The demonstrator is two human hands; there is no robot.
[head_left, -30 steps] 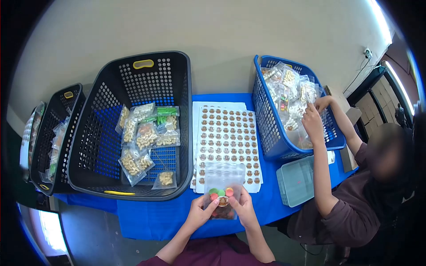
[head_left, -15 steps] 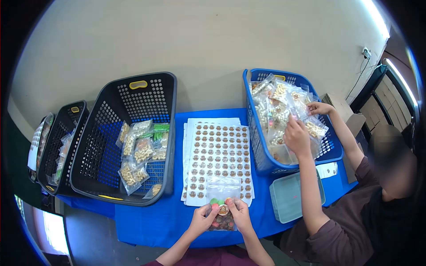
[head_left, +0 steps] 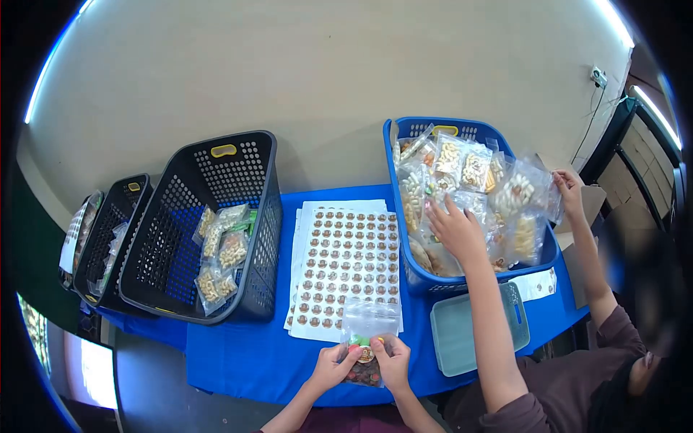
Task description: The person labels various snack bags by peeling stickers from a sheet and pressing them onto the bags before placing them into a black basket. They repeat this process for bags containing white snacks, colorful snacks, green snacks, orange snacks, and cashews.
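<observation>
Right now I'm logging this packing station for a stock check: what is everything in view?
Clear bag: one, with coloured sweets and a round sticker, held in both hands at the table's near edge.
Sticker sheets: a stack, white with brown rounds, mid-table.
Black baskets: three, left; the nearest holds snack bags.
Blue basket: one, right, full of snack bags.
Lid: one, pale green, near right.
Table: blue cover.
Co-worker's hand: in the blue basket.
Left hand, right hand: fingers pinching the bag.
</observation>
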